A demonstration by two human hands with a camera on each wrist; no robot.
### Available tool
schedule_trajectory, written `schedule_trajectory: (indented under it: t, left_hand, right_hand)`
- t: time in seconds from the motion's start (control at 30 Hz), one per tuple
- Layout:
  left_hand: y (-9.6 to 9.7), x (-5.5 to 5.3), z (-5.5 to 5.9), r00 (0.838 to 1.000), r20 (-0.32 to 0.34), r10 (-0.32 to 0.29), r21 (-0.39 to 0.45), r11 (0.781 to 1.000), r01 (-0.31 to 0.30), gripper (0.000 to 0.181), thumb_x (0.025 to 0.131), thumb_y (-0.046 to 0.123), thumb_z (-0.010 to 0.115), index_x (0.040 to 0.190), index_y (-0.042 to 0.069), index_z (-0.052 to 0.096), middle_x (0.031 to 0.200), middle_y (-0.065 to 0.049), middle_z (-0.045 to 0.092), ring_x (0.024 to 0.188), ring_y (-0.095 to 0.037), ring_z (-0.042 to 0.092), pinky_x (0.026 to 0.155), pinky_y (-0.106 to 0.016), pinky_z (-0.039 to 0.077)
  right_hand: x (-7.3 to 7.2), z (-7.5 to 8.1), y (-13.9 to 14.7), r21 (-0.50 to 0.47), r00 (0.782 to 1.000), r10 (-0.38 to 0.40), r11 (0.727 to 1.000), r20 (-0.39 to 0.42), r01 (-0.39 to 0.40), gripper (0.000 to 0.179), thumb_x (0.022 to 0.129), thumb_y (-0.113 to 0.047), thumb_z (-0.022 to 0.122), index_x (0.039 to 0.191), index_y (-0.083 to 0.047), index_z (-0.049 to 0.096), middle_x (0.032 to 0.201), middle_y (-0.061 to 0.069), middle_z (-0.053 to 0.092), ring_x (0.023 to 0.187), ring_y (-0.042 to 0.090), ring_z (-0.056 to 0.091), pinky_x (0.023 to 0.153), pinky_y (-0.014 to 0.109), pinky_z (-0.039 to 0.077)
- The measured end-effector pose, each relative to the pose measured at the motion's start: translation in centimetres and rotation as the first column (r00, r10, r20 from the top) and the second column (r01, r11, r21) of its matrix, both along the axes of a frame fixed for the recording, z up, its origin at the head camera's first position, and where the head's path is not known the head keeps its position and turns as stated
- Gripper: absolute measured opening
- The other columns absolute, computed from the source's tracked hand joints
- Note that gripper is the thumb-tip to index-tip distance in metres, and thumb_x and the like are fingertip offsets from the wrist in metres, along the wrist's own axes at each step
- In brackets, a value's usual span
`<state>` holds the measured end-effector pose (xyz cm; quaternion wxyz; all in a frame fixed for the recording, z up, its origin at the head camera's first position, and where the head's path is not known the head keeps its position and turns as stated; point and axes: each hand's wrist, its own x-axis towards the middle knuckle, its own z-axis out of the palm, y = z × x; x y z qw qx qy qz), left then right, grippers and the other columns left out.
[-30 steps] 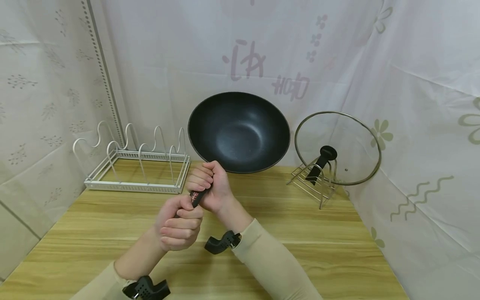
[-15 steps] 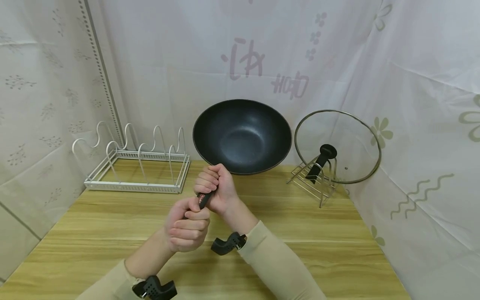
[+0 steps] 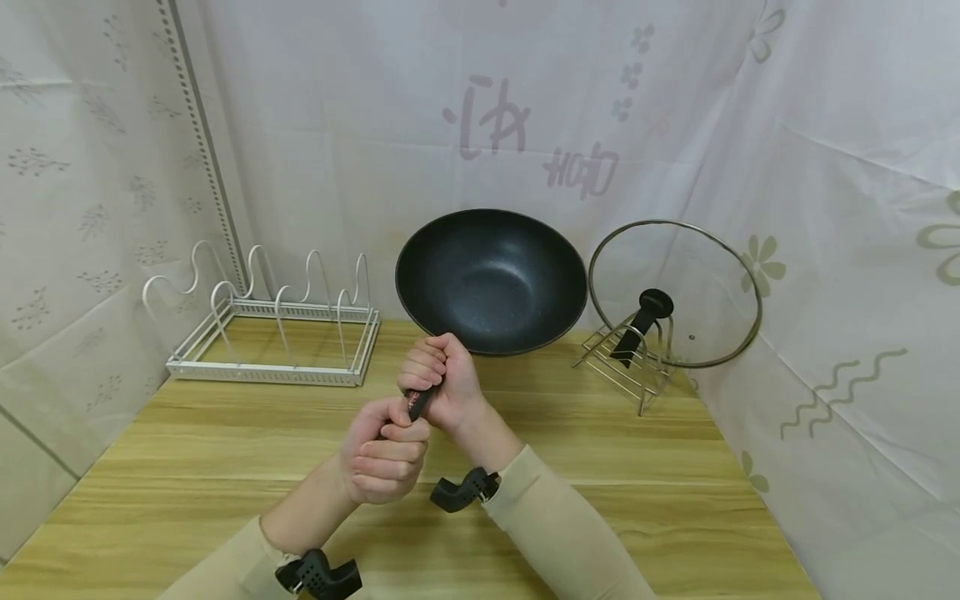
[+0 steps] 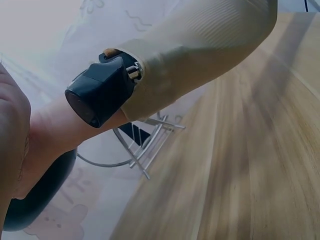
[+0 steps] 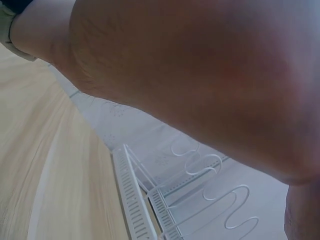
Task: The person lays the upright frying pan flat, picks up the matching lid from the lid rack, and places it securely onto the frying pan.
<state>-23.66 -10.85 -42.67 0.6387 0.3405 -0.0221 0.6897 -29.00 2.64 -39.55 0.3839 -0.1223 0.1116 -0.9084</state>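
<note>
A black wok (image 3: 491, 283) is held up in the middle of the head view, tilted so that its inside faces me. Both hands grip its dark handle (image 3: 420, 403), one behind the other. Closest to the pan is my right hand (image 3: 453, 385), its fingers wrapped over the handle. My left hand (image 3: 386, 458) holds the end nearer to me, fingers curled and thumb on top. Most of the handle is hidden inside the two hands. In the left wrist view the wok's dark outer side (image 4: 42, 192) shows past the wrist.
A white wire pot rack (image 3: 277, 375) stands on the wooden table (image 3: 600, 500) at the left. To the right, a small metal stand (image 3: 637, 375) bears a glass lid (image 3: 712, 292) with a black knob, close beside the wok's rim. Printed curtains (image 3: 315, 167) hang behind and at both sides.
The wok and both hands have shifted to the right and a little lower in the head view, bringing the rim closer to the glass lid. Both grips look the same.
</note>
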Motion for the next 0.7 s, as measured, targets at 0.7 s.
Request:
schedule_trajectory:
  t: [0.7]
  left_hand:
    - [0.6,-0.4,-1.5,1.000,0.024,-0.006,-0.036,0.999,0.006,0.037,0.104,0.023,0.044,0.070,0.021,0.032,0.052,0.009,0.034,0.036,-0.005,0.032,0.033,-0.019,0.023]
  right_hand:
    - [-0.2,-1.6,1.1,0.016,0.999,-0.022,1.000,0.046,0.022,0.047,0.111,-0.022,0.028,0.064,-0.023,0.027,0.052,-0.007,0.042,0.044,0.008,0.045,0.051,0.022,0.043]
